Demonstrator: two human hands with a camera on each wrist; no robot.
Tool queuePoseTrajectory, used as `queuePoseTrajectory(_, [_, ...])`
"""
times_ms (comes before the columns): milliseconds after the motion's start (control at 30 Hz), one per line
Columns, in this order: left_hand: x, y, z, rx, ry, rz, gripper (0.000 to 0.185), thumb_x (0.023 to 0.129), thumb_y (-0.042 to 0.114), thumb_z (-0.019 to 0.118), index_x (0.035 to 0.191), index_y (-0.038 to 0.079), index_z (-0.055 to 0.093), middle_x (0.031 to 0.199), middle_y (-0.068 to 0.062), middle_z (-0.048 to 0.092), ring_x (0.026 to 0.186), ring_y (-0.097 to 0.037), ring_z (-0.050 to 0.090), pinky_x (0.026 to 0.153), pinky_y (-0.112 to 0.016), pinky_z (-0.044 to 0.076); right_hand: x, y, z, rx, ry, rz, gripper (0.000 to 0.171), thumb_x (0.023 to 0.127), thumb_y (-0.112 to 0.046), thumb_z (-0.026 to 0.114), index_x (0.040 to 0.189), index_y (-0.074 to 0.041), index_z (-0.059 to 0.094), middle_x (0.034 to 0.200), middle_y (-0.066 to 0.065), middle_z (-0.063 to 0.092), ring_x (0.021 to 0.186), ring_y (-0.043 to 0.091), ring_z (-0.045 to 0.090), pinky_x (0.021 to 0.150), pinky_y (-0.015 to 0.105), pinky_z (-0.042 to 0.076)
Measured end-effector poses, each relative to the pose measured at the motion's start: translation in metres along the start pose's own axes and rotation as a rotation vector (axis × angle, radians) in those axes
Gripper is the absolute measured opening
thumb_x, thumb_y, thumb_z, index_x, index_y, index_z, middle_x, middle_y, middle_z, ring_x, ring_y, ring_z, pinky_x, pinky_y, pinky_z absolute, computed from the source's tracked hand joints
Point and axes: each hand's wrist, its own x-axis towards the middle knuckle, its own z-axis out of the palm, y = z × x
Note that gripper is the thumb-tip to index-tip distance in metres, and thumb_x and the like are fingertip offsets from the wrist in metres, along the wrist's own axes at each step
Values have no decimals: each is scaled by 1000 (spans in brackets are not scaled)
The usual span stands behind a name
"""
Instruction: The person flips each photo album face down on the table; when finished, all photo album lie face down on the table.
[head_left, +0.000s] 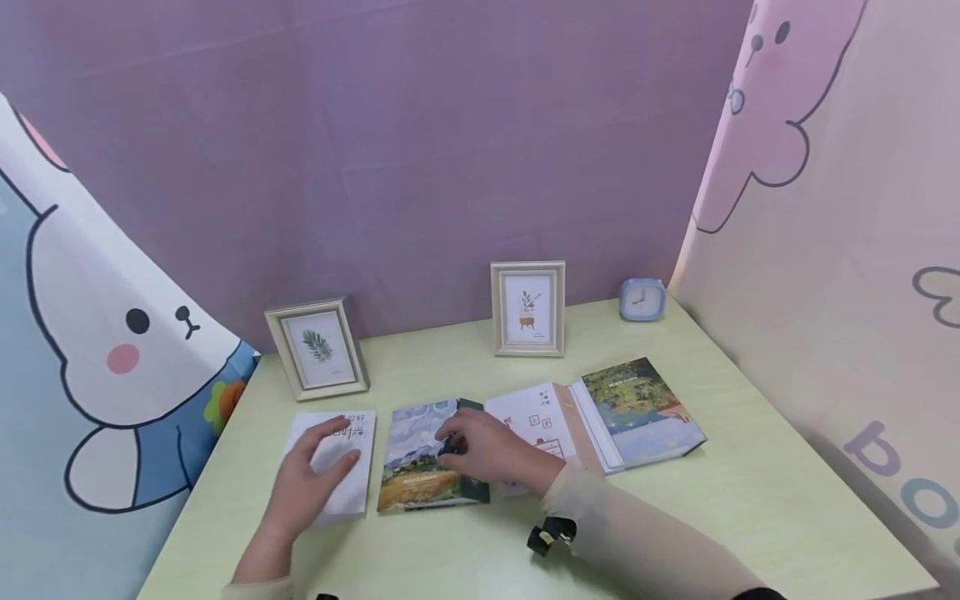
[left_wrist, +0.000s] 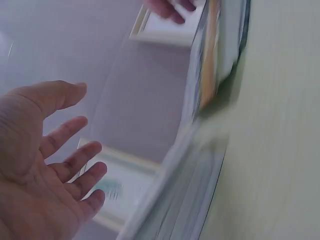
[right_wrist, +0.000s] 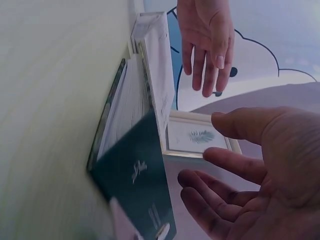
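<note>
Left hand (head_left: 311, 471), fingers straight and spread, lies flat on the white book (head_left: 333, 467) at near left, steadying it, while right hand (head_left: 487, 450), fingers loosely open, lifts the painted book (head_left: 420, 467) beside it on the green table (head_left: 750, 500).

Painted-cover book (head_left: 420, 458) lies flat on the table (head_left: 750, 517), front-centre; white booklet (head_left: 337, 462) flat just left of it.

Two picture frames, one (head_left: 318, 348) left of centre, one (head_left: 528, 308) mid-frame; a blue clock (head_left: 642, 299) right of them. An open book (head_left: 626, 412) lies lower right on the pale green table (head_left: 750, 500).
</note>
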Motion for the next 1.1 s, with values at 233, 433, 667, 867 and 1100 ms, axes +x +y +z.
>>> queuePoseTrajectory(233, [-4, -24, -32, 23, 36, -192, 58, 97, 28, 78, 149, 11, 57, 156, -16, 51, 150, -43, 34, 120, -68, 28, 13, -9, 13, 42, -1, 19, 47, 97, -28, 78, 139, -13, 64, 131, 6, 61, 111, 17, 67, 83, 21, 57])
queuePoseTrajectory(433, [-9, -41, -43, -11, 83, -330, 64, 100, 30, 75, 155, 9, 50, 161, -16, 45, 153, -38, 32, 125, -58, 26, 22, -19, 28, -10, -11, 10, 56, 93, -31, 81, 143, -15, 62, 134, 5, 60, 113, 15, 66, 85, 21, 56])
queuePoseTrajectory(667, [-10, -53, -46, -56, 125, -408, 69, 103, 31, 70, 161, 10, 39, 164, -15, 40, 150, -37, 37, 121, -55, 36, 34, -32, 44, -73, -21, 4, 68, 89, -36, 85, 148, -17, 58, 137, 3, 58, 110, 11, 64, 85, 20, 55])
queuePoseTrajectory(867, [-11, -58, -48, -93, 120, -448, 67, 105, 35, 66, 161, 10, 39, 163, -13, 41, 148, -33, 39, 121, -48, 38, 43, -38, 59, -104, -41, -14, 73, 86, -39, 86, 149, -16, 57, 137, 2, 57, 111, 8, 60, 92, 22, 53])
queuePoseTrajectory(1100, [-11, -65, -47, -108, 86, -494, 69, 106, 41, 62, 162, 9, 37, 165, -13, 39, 150, -36, 37, 121, -59, 35, 50, -44, 73, -144, -74, -32, 68, 86, -38, 87, 146, -18, 61, 137, -5, 58, 117, 7, 58, 99, 22, 52])
